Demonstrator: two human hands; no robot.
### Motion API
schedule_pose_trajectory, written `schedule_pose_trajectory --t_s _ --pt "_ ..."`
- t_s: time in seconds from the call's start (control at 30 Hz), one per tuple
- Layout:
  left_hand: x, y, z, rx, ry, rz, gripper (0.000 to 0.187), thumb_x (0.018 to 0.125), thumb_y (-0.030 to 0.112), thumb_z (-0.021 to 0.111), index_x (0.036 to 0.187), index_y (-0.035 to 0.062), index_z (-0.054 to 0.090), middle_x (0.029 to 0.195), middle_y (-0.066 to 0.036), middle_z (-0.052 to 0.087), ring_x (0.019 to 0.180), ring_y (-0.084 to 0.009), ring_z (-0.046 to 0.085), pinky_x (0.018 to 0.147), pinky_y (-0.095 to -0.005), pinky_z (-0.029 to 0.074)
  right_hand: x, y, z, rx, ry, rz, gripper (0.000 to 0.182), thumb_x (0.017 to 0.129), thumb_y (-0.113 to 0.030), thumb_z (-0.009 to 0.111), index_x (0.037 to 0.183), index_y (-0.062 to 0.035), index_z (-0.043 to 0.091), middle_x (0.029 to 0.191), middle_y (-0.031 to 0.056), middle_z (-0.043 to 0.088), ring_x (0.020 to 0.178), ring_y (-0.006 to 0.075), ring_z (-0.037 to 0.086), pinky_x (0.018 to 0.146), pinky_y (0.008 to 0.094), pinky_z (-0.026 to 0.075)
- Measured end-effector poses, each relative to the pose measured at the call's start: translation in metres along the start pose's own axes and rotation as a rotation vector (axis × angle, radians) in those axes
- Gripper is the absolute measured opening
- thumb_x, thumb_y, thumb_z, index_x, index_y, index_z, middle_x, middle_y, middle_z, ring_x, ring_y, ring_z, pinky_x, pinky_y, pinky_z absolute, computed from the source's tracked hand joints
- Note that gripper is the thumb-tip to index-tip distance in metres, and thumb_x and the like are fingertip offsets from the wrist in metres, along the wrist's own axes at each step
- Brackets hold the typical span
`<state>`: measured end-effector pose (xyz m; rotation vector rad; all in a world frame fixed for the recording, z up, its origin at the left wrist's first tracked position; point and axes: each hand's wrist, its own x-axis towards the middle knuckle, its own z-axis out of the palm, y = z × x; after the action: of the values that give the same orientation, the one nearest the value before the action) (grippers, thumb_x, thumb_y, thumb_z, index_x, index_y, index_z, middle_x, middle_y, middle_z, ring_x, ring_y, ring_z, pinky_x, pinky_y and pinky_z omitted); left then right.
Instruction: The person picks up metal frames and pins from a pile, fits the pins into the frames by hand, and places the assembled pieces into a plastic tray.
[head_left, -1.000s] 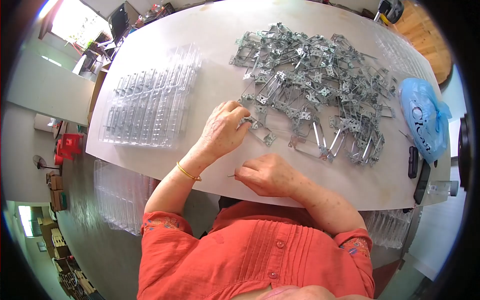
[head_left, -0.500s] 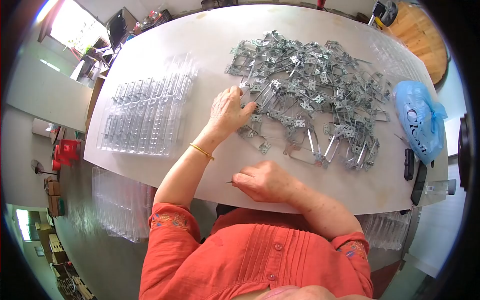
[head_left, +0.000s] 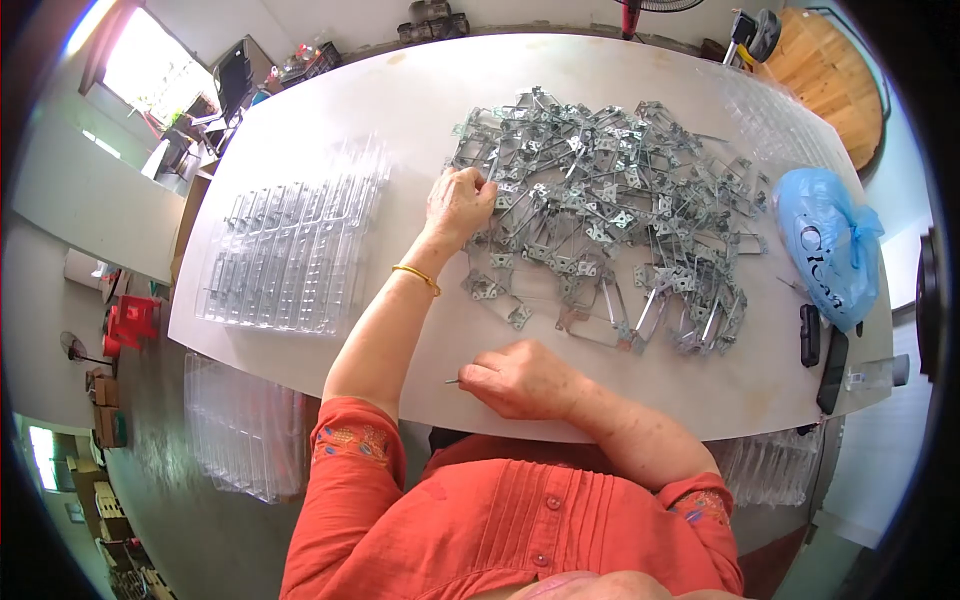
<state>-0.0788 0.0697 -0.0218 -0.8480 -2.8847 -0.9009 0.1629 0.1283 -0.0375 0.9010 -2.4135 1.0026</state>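
A heap of tangled metal brackets with thin rods (head_left: 620, 200) covers the middle and right of the white table (head_left: 440, 90). My left hand (head_left: 460, 208) is at the heap's left edge, thumb and fingers pinched together on a metal bracket there; the fingers partly hide it. Near the front edge of the table, my right hand (head_left: 525, 380) is closed around a thin, dark, pointed tool (head_left: 452, 381), and only its tip shows. Left of my left hand lies a clear plastic tray (head_left: 285, 255) with rows of metal pieces in its slots.
On the right stand a blue plastic bag (head_left: 825, 245), a black object (head_left: 809, 335), a dark phone-like slab (head_left: 832, 372) and a clear bottle (head_left: 872, 374). More clear trays (head_left: 785, 115) lie at the back right. Others are stacked below the table (head_left: 240, 425).
My left hand has drawn its thumb and fingers together at the heap's left edge. The right hand stays nearly where it was, still gripping the thin tool. The view has tilted slightly.
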Motion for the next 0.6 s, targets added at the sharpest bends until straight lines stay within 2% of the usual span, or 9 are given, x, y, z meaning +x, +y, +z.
schedule_pose_trajectory --t_s 0.23,0.3,0.33,0.4,0.43,0.47,0.53,0.57,0.6 --pt "0.009 -0.01 0.001 -0.081 0.156 -0.029 0.022 0.09 0.019 0.059 0.094 0.0009 0.07 0.094 -0.021 0.069 0.099 -0.0371 0.064 0.093 -0.0455 0.051 -0.001 -0.001 0.001 -0.009 0.001 0.001 0.012 0.088 -0.015 0.071 0.088 -0.0098 0.06 0.073 0.0054 0.06 0.059 0.0258 0.063 0.052 0.0371 0.052" --pt "0.004 -0.007 -0.01 -0.147 0.192 -0.067 0.021 0.094 0.019 0.061 0.097 -0.0004 0.069 0.087 -0.014 0.072 0.09 -0.0227 0.07 0.081 -0.0373 0.055 -0.001 -0.001 0.001 -0.007 0.008 0.006 0.012 0.088 -0.015 0.071 0.088 -0.0099 0.06 0.073 0.0054 0.06 0.059 0.0259 0.064 0.052 0.0371 0.052" --pt "-0.002 -0.004 -0.017 -0.146 0.192 -0.066 0.021 0.094 0.019 0.061 0.097 -0.0004 0.069 0.087 -0.014 0.072 0.09 -0.0227 0.07 0.081 -0.0373 0.055 0.0 -0.001 0.0 0.015 0.023 0.003 0.011 0.089 -0.015 0.071 0.09 -0.0099 0.061 0.074 0.0053 0.061 0.059 0.0262 0.064 0.051 0.0374 0.052" --pt "-0.018 0.002 -0.03 -0.672 0.037 -0.11 0.018 0.098 0.017 0.059 0.1 0.0006 0.067 0.096 -0.011 0.072 0.095 -0.0158 0.069 0.082 -0.0326 0.057 0.002 -0.003 -0.004 0.037 0.039 -0.004 0.011 0.089 -0.015 0.072 0.092 -0.01 0.062 0.075 0.0051 0.062 0.058 0.0265 0.063 0.051 0.0376 0.051" --pt "-0.025 0.001 -0.035 -0.85 -0.05 -0.105 0.014 0.101 0.014 0.059 0.102 0.001 0.065 0.109 -0.011 0.071 0.1 -0.0161 0.069 0.085 -0.0312 0.059 0.004 -0.006 -0.009 0.059 0.095 0.041 0.011 0.089 -0.012 0.073 0.095 -0.0098 0.064 0.076 0.0056 0.063 0.059 0.0268 0.063 0.052 0.0376 0.051" --pt "-0.032 0.0 -0.035 -0.852 -0.047 -0.105 0.014 0.101 0.014 0.059 0.102 0.001 0.065 0.109 -0.011 0.071 0.1 -0.0161 0.069 0.085 -0.0312 0.059 0.005 -0.007 -0.013 0.081 0.15 0.086 0.012 0.089 -0.009 0.074 0.098 -0.0096 0.066 0.078 0.0061 0.065 0.06 0.027 0.063 0.052 0.0375 0.051" --pt "-0.049 -0.004 -0.032 -1.108 -0.161 -0.01 0.012 0.101 0.011 0.06 0.103 -0.0004 0.064 0.114 -0.013 0.07 0.1 -0.0174 0.069 0.086 -0.0314 0.059 0.008 -0.005 -0.015 0.146 0.251 0.129 0.01 0.09 -0.009 0.073 0.099 -0.0085 0.067 0.081 0.0075 0.066 0.063 0.0268 0.065 0.055 0.0365 0.052" --pt "-0.056 -0.006 -0.031 -1.123 -0.189 0.011 0.01 0.101 0.008 0.061 0.106 -0.0007 0.063 0.12 -0.015 0.069 0.101 -0.0172 0.069 0.087 -0.0316 0.059 0.01 -0.003 -0.017 0.212 0.355 0.175 0.01 0.092 -0.009 0.072 0.101 -0.0074 0.069 0.084 0.0088 0.068 0.066 0.0266 0.066 0.058 0.0355 0.054" --pt "-0.064 -0.005 -0.031 -1.131 -0.185 0.013 0.01 0.101 0.008 0.061 0.106 -0.0007 0.063 0.12 -0.015 0.069 0.101 -0.0172 0.069 0.087 -0.0316 0.059 0.012 -0.001 -0.02 0.206 0.348 0.174 0.01 0.092 -0.009 0.072 0.101 -0.0074 0.069 0.084 0.0088 0.068 0.066 0.0266 0.066 0.058 0.0355 0.054"
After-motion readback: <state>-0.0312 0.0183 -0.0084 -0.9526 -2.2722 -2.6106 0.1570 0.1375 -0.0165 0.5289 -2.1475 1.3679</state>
